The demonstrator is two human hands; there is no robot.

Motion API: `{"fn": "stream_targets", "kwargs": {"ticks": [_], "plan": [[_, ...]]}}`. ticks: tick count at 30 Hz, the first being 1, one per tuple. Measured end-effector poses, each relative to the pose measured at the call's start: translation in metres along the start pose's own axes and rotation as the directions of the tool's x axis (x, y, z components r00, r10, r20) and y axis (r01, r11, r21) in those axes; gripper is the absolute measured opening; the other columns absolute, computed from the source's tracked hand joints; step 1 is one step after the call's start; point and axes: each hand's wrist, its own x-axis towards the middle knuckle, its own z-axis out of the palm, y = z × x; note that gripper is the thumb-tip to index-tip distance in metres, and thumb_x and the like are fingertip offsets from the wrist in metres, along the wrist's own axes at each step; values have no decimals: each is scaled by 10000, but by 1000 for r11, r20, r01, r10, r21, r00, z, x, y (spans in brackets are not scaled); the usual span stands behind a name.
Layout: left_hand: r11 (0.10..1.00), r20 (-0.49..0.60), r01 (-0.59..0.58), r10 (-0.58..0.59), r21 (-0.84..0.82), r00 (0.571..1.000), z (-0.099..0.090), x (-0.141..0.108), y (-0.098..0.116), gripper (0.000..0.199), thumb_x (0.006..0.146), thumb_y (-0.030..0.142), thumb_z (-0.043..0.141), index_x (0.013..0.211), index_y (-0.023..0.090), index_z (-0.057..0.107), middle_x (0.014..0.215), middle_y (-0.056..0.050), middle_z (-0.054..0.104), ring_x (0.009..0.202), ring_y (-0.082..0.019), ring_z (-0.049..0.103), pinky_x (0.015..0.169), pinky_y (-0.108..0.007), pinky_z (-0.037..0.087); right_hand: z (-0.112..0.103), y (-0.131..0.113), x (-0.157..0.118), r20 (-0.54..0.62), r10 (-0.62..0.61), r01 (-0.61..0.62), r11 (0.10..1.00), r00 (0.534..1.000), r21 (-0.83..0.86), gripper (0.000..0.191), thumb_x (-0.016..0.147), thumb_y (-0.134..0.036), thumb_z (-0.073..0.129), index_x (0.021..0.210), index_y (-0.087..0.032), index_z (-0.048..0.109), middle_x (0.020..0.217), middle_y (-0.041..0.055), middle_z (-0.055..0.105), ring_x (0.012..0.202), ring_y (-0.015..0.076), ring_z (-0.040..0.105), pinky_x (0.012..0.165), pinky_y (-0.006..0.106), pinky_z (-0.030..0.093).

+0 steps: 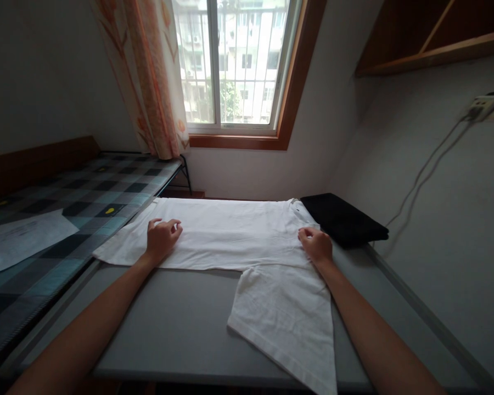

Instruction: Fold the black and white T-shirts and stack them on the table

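Note:
A white T-shirt [226, 233] lies folded lengthwise across the grey table, its collar end to the right. One short sleeve [286, 318] spreads toward me, and its tip hangs past the table's front edge. Over the hem end on the left is my left hand [161, 240], its fingers loosely bent and apart, with nothing seen in them. At the collar and shoulder end, my right hand [318, 244] has its fingers pinched together on the shirt cloth. How much cloth sits between those fingertips is hard to see.
A folded black cloth item [343, 219] lies at the table's [168, 323] back right corner. On the left stands a bed with a checked mattress [119, 181] and white papers [28, 238] on it. A cable [420, 170] hangs along the right wall.

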Motion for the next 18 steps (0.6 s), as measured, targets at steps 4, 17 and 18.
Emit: {"fn": "stream_targets", "kwargs": {"ticks": [4,17,18], "plan": [[1000,3,0,0,2,1000,0,0,0,322,879,328,447,881,189,737,604,-18,676,631,-193,638,976,-395,365,0,1,1,2,8,-8,1000,1000,17,303,808,-274,491,890,-189,770,839,99,752,848,260,682,754,319,465],[1000,32,1,-1,-8,999,0,0,0,323,878,337,442,886,194,731,615,-20,680,634,-195,637,970,-401,365,6,8,2,-27,-62,65,983,998,171,330,805,-358,523,945,-175,758,891,105,759,778,248,679,788,352,493],[1000,35,1,0,-8,999,0,1,0,325,878,339,440,888,195,731,615,-21,681,632,-194,635,969,-401,365,6,8,2,-30,-64,68,983,998,168,328,806,-362,520,935,-178,759,890,105,758,782,250,678,786,353,492]]}}
